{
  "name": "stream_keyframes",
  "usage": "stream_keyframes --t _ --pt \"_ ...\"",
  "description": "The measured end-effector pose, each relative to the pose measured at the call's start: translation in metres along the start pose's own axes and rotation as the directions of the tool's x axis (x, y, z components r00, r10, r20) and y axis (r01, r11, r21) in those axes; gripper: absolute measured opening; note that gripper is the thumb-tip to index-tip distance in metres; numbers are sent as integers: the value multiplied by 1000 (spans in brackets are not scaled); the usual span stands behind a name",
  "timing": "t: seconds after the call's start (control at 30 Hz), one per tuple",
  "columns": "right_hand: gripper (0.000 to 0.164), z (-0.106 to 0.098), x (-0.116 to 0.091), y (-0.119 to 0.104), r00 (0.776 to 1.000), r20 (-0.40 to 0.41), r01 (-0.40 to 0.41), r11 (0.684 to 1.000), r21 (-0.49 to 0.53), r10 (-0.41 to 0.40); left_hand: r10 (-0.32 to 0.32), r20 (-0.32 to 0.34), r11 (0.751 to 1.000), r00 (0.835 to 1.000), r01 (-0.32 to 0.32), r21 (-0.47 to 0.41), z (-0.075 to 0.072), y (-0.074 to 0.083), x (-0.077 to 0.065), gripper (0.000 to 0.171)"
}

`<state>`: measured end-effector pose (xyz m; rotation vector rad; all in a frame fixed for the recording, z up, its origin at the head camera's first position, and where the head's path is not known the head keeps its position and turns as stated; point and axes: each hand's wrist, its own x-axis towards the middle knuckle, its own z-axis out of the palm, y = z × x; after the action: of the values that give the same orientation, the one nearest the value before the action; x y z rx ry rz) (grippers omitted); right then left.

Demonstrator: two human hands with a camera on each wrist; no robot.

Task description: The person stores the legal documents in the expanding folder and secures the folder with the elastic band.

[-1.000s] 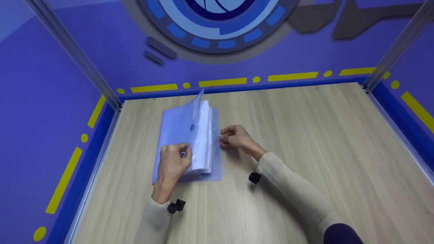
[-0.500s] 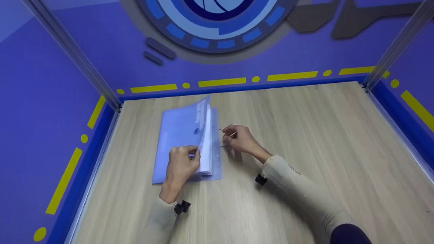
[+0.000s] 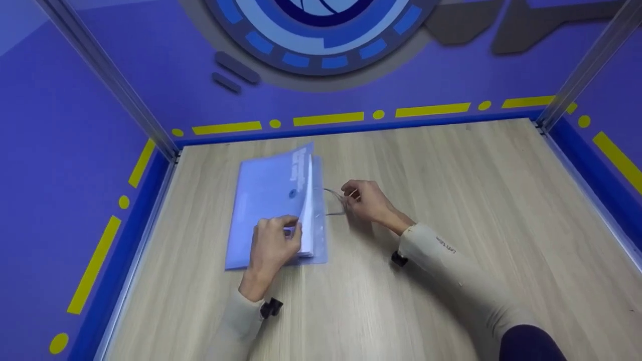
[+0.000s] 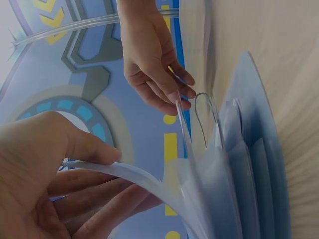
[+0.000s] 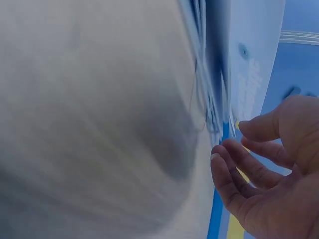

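Note:
A translucent blue plastic expanding file (image 3: 266, 200) lies on the table, its front cover raised along the right edge. My left hand (image 3: 273, 243) pinches that cover's edge between thumb and fingers. In the left wrist view, several pockets (image 4: 249, 169) stand fanned under the raised cover. A thin looped cord (image 3: 335, 214) sticks out from the file's right side. Just beyond it, my right hand (image 3: 368, 200) has its thumb and forefinger close together, with a thin clear strand (image 4: 181, 117) running from their tips toward the file. In the right wrist view, its other fingers are loosely curled.
The wooden table (image 3: 451, 200) extends to the right and in front of the file. Blue printed panels (image 3: 150, 90) and metal corner posts (image 3: 108, 75) enclose the back and sides. Small black wrist cameras (image 3: 271, 307) are strapped to both forearms.
My left hand has carried the cover edge rightward and down, hiding most of the white pages. The right hand has drawn away to the right, and more of the cord shows.

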<state>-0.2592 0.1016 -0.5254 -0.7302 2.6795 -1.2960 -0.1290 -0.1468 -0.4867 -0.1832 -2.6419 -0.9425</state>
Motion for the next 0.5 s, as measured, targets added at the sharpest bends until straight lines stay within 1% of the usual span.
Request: stream_keyframes --t 0.1,0.17,0.27,0.37,0.43,0.5 --pt "25 -1 0 4 999 20 28 999 -37 -27 -12 5 999 1000 12 31 2 0 -4 21" --pt "25 -1 0 7 998 28 52 997 -62 -50 -9 1 998 1000 9 56 4 -1 -6 23" --pt "24 -2 -1 11 996 34 83 992 -97 -80 6 -5 998 1000 -6 70 8 -3 -9 28" --pt "23 -3 -1 14 994 40 110 987 -118 -106 22 -6 998 1000 -22 59 10 -6 -11 37" --pt "23 -3 -1 15 993 45 114 986 -125 -109 28 -1 999 1000 -28 39 12 -9 -11 43" --pt "23 -4 -2 15 993 50 113 985 -131 -107 22 12 999 1000 -22 26 12 -13 -11 51"
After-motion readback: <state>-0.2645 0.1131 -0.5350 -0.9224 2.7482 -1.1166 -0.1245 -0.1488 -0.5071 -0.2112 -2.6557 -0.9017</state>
